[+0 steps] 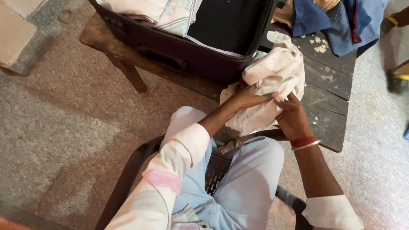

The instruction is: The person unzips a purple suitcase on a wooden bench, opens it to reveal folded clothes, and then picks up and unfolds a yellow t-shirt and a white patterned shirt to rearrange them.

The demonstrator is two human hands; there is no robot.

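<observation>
A crumpled pale pink garment (279, 70) lies on the dark wooden table (328, 115) in front of me. My left hand (249, 96) grips its lower fold, fingers closed into the cloth. My right hand (293, 117), with a red band and a metal bangle at the wrist, pinches the cloth right beside it. I am seated on a dark plastic chair (217, 170), and my knees in light blue trousers sit just below the table edge.
An open dark suitcase (179, 53) with folded pale clothes (164, 15) rests on the table's left part. Blue garments (336, 21) lie heaped at the far right end. Speckled stone floor (64, 110) surrounds the table.
</observation>
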